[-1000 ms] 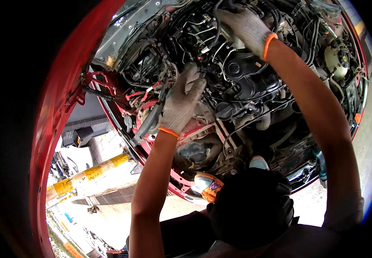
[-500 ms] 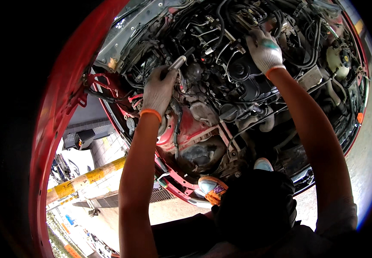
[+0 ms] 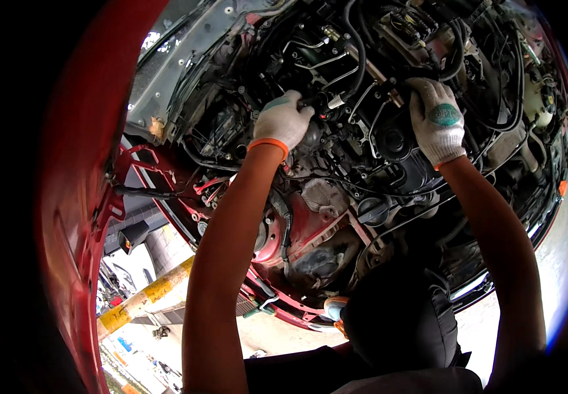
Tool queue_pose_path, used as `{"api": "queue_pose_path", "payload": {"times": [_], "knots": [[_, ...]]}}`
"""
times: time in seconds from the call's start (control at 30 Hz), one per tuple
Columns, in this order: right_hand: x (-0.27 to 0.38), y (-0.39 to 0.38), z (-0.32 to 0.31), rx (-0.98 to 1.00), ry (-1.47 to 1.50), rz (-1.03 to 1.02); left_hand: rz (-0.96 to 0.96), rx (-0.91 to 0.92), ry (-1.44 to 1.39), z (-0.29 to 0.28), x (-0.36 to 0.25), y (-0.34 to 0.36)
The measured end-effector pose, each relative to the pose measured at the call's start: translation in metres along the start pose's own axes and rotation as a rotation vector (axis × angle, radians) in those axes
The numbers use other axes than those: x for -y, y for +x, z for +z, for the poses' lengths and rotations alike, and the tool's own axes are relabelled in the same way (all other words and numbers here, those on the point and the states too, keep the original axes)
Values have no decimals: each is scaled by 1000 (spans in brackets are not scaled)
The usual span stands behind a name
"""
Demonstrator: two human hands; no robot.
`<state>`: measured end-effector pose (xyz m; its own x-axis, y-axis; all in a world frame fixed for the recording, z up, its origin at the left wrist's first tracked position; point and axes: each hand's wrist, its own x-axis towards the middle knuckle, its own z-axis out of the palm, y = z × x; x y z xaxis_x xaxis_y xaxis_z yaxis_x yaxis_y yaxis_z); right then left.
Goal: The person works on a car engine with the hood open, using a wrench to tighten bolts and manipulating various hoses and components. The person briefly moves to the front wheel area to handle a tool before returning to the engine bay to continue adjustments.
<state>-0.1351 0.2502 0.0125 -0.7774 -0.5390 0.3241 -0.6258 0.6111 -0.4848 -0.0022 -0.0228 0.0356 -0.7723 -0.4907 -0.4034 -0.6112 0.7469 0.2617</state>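
My left hand, in a white knit glove with an orange cuff, is closed over the left part of the engine. A dark end of a tool shows beside its fingers; the rest is hidden in the fist. My right hand, gloved alike with a green patch on its back, rests on the engine's right side. Its thumb stands apart from the bent fingers, whose tips are partly hidden. Between the hands run a metal fuel rail and thin metal pipes. A round black cap sits below the right end of the rail.
A raised red hood curves along the left. Black hoses loop at the right, near a pale reservoir. At the lower middle, a person's capped head covers part of the front edge. A yellow-striped bar is at lower left.
My left hand has moved right and farther into the engine bay; the silver tool seen in it before is now mostly hidden. My right hand has drawn slightly nearer. The view has shifted.
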Motion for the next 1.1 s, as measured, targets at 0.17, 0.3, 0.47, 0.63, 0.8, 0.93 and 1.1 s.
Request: {"api": "queue_pose_path", "payload": {"times": [0.17,0.3,0.47,0.63,0.8,0.93,1.1], "knots": [[2,4,0,14,11,-16,447,23,366,10,19,33],[1,4,1,3,10,-26,352,89,247,-13,29,32],[-1,4,2,15,-4,-14,-28,349,-100,-32,15,30],[0,5,2,17,5,-28,364,68,245,-14,16,30],[1,5,-1,20,28,-20,265,-8,159,8,16,28],[0,6,-1,20,24,-18,333,-42,112,13,27,33],[1,7,2,42,38,-12,360,-42,225,17,28,42]]}}
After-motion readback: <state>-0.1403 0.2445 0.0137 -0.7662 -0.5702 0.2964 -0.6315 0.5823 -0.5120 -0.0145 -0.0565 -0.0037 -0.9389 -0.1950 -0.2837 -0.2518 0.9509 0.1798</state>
